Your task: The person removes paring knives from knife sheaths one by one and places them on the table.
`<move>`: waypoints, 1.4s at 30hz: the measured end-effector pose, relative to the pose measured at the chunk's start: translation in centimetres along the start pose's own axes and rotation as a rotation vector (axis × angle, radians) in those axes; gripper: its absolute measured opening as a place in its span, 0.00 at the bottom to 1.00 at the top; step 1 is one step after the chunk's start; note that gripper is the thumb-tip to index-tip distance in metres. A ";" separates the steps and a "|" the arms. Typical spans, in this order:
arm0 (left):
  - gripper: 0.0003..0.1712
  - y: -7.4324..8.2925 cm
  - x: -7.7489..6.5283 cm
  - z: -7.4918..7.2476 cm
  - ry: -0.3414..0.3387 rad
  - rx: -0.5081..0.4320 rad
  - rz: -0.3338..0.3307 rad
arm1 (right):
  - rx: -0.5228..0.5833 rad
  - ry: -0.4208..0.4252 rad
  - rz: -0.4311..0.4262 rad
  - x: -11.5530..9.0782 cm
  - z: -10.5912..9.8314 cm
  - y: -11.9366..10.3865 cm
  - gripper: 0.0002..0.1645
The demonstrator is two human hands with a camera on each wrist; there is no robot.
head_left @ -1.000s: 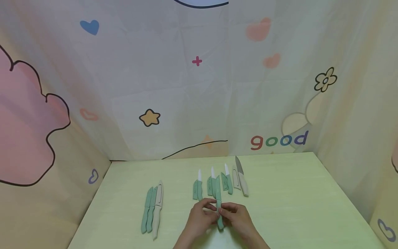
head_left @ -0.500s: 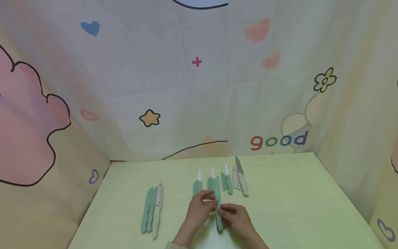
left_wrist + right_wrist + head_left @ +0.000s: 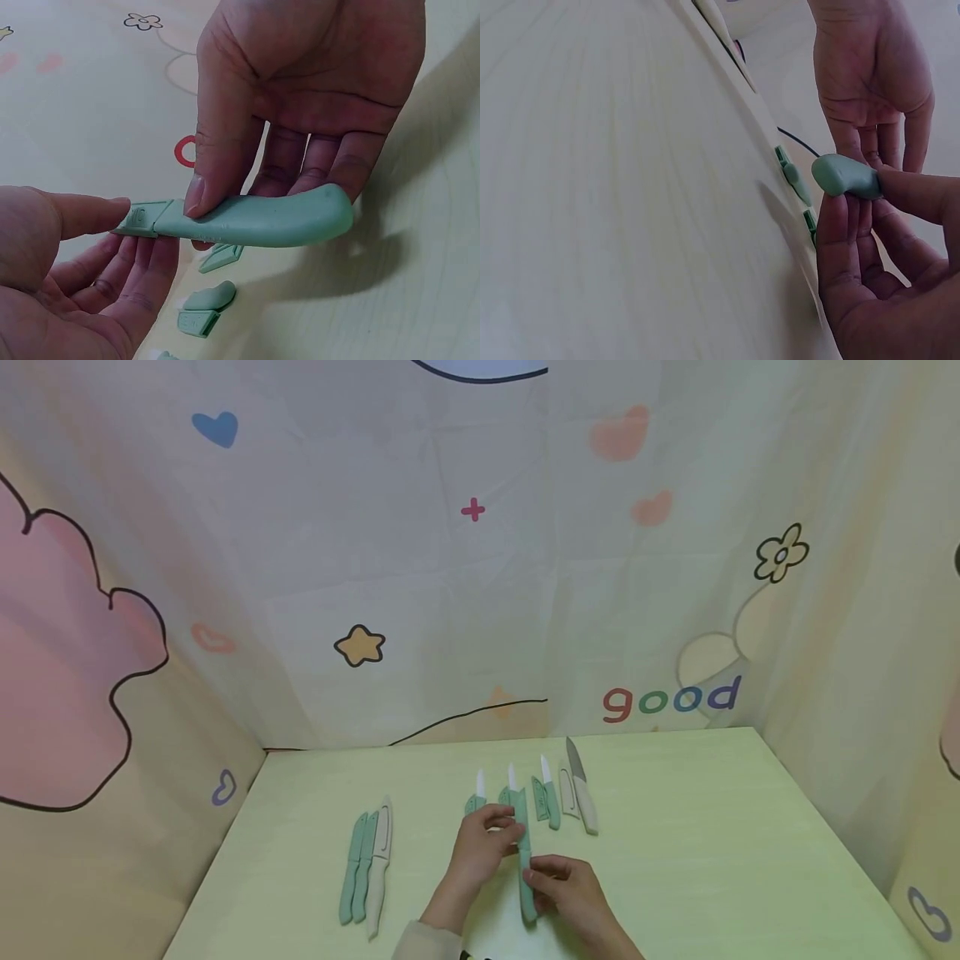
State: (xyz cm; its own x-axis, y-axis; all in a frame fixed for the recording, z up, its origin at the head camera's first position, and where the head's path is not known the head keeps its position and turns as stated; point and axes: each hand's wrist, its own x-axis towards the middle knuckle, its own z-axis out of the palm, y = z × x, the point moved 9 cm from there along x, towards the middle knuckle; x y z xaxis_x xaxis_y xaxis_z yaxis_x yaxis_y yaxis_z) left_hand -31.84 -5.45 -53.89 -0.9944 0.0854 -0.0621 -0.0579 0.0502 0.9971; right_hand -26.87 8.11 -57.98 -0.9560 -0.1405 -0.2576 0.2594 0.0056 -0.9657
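Now: sheathed green knife held between both hands

Your green knife (image 3: 527, 868) hangs above the table's (image 3: 712, 827) near edge, its long axis running from near edge toward far edge. Your right hand (image 3: 566, 889) pinches the handle end, thumb on top. Your left hand (image 3: 483, 843) meets the sheath end (image 3: 146, 217), fingers fairly straight, thumb beside it. Bare knives (image 3: 551, 797) lie just beyond.

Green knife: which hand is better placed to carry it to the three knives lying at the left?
Right, probably. The right hand pinches the green knife by its handle between thumb and fingers. The left hand only touches the sheath tip with open fingers.
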 end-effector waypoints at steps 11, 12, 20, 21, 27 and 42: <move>0.18 0.4 0.1 -0.1 -0.002 -0.040 0.023 | 0.024 -0.041 -0.012 -0.7 0.5 -0.9 0.21; 0.18 0.4 0.1 -0.1 -0.001 -0.045 0.024 | 0.024 -0.043 -0.012 -0.8 0.5 -1.1 0.21; 0.19 0.4 0.1 -0.1 0.014 -0.039 0.029 | 0.042 -0.053 -0.012 -0.4 0.6 -0.3 0.21; 0.19 0.4 0.1 -0.2 0.015 -0.040 0.025 | 0.045 -0.053 -0.013 -0.3 0.7 -0.2 0.21; 0.19 1.5 -0.5 -0.1 0.010 -0.036 0.032 | 0.058 -0.061 -0.030 -0.4 0.8 -0.2 0.21; 0.18 4.7 -2.4 -0.1 0.008 -0.018 0.035 | 0.067 -0.085 -0.044 -0.8 0.9 -0.7 0.23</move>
State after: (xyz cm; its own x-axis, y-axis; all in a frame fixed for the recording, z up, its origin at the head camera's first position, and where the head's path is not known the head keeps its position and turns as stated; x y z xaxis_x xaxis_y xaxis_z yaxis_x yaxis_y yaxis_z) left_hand -29.73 -5.49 -49.04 -0.9965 0.0790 -0.0271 -0.0248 0.0297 0.9992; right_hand -26.20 7.35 -57.04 -0.9523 -0.2223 -0.2090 0.2291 -0.0684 -0.9710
